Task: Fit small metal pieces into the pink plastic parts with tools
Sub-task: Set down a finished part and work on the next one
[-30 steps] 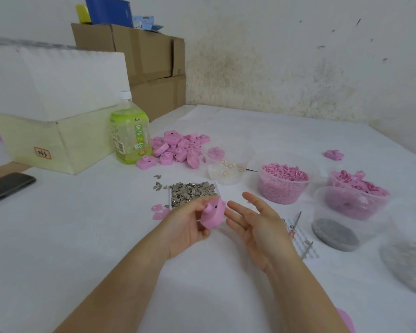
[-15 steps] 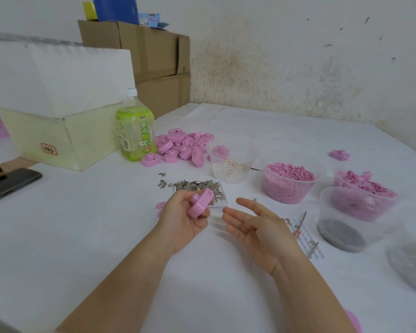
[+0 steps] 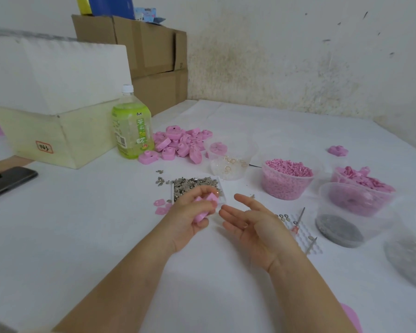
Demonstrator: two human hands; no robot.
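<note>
One pink plastic part is gripped in the curled fingers of the left hand, just above the table and at the near edge of a heap of small metal pieces. The right hand hovers just to its right, palm up, fingers spread and holding nothing. The two thin tools lie untouched on the table to the right, so fitting on this part looks not yet begun or between steps. The metal heap is large, which suggests much work is left. A pile of pink parts lies farther off beside a green bottle; whether those are finished cannot be told.
</note>
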